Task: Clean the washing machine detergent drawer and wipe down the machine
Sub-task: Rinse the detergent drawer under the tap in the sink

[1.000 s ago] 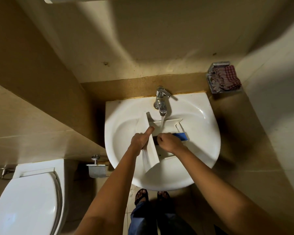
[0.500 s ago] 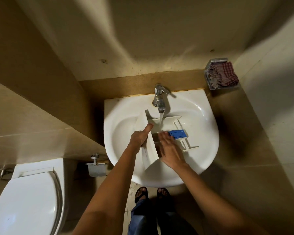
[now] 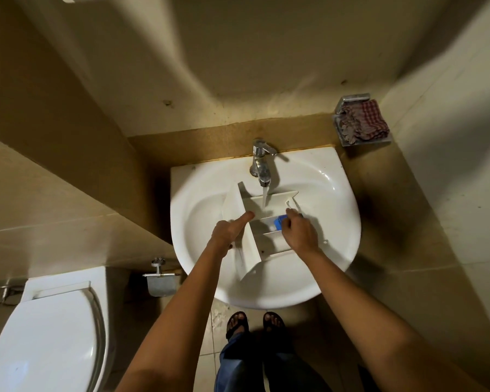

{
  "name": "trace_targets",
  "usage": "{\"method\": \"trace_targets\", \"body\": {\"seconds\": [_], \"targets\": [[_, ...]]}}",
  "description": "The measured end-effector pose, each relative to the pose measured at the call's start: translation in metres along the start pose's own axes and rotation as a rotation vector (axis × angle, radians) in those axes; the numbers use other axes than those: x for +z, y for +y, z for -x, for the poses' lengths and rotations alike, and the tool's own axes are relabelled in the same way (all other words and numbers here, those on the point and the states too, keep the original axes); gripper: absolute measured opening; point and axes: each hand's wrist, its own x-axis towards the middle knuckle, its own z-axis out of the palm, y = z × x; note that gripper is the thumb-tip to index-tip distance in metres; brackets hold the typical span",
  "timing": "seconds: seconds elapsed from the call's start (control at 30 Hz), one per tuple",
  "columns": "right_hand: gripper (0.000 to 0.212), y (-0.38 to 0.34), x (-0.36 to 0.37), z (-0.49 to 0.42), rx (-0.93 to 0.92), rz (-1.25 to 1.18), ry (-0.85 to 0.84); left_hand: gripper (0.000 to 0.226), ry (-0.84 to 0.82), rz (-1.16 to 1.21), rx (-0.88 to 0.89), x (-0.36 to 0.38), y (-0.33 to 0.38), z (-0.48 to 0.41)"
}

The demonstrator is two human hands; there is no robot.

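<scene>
My left hand [image 3: 228, 233] grips the front panel of the white detergent drawer [image 3: 253, 250], thumb stretched along it and fingers curled behind. The drawer sits in the sink [image 3: 337, 222] between my hands. Just beyond them the tap [image 3: 262, 165] runs water into the drawer, and my right hand [image 3: 299, 234] curls its fingers on the blue insert [image 3: 278, 222] inside it.

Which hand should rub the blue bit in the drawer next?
Right, probably. The right hand has its fingers at the blue bit, while the left hand grips the drawer by its front, steadying it under the running tap.
</scene>
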Motion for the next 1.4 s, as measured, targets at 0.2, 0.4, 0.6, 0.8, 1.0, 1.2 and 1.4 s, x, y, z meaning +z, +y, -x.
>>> {"method": "trace_targets", "body": {"seconds": [0.2, 0.4, 0.6, 0.8, 1.0, 1.2, 1.4], "targets": [[0.015, -0.061, -0.016, -0.048, 0.336, -0.898, -0.054, 0.081, -0.029, 0.008, 0.024, 0.003, -0.007, -0.001], [0.026, -0.086, -0.02, -0.075, 0.8, -1.614, -0.354, 0.086, -0.002, 0.022, 0.018, 0.006, -0.01, -0.001], [0.026, -0.08, -0.015, -0.079, 0.846, -1.716, -0.5, 0.067, -0.002, 0.024, 0.016, 0.006, -0.014, -0.008], [0.018, -0.065, -0.027, -0.055, 0.693, -1.24, -0.774, 0.071, -0.005, 0.038, 0.042, 0.004, -0.012, -0.005], [0.027, -0.055, -0.019, -0.009, -0.069, -0.433, -0.728, 0.086, -0.017, 0.044, 0.053, 0.004, -0.009, 0.0], [0.034, -0.059, -0.015, -0.005, -0.133, -0.024, -0.682, 0.085, 0.004, 0.042, 0.066, 0.007, -0.011, 0.0], [0.034, -0.05, -0.019, -0.005, -0.208, 0.142, -0.679, 0.086, -0.019, 0.068, 0.067, 0.007, -0.009, 0.002]]}}
